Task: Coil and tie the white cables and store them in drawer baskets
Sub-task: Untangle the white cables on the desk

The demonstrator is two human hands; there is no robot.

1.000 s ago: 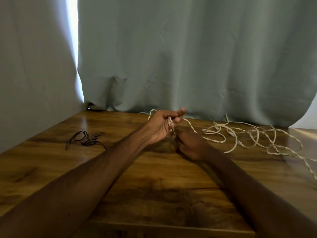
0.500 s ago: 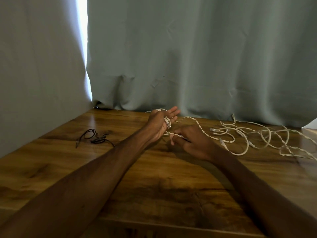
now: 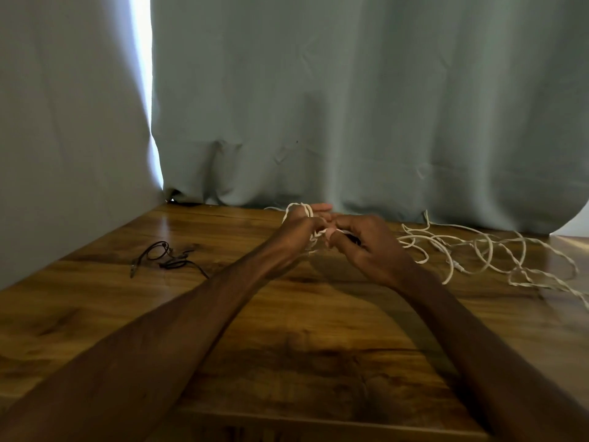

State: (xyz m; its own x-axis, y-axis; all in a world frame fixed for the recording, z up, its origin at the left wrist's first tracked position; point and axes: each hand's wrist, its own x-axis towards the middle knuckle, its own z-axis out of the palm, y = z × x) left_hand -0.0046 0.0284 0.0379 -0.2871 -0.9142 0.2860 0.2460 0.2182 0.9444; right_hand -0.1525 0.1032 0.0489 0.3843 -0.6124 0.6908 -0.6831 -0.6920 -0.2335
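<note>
A long white cable [image 3: 484,250] lies in loose tangled loops on the wooden table [image 3: 318,330], right of centre. One end of it is wound in a couple of turns round my left hand [image 3: 299,231], which is raised near the curtain with its fingers pointing right. My right hand [image 3: 366,247] sits just to the right of it and pinches the white cable between thumb and fingers, right at the left palm. The drawer baskets are not in view.
A thin black cable [image 3: 165,258] lies bunched on the table's left part. Grey-green curtains [image 3: 350,106] hang along the back and left edges, with a bright gap at the corner. The table's front edge runs along the bottom.
My right hand has risen from the table to the left palm, carrying the white cable. Another turn now lies round my left hand. The view has shifted slightly left.
</note>
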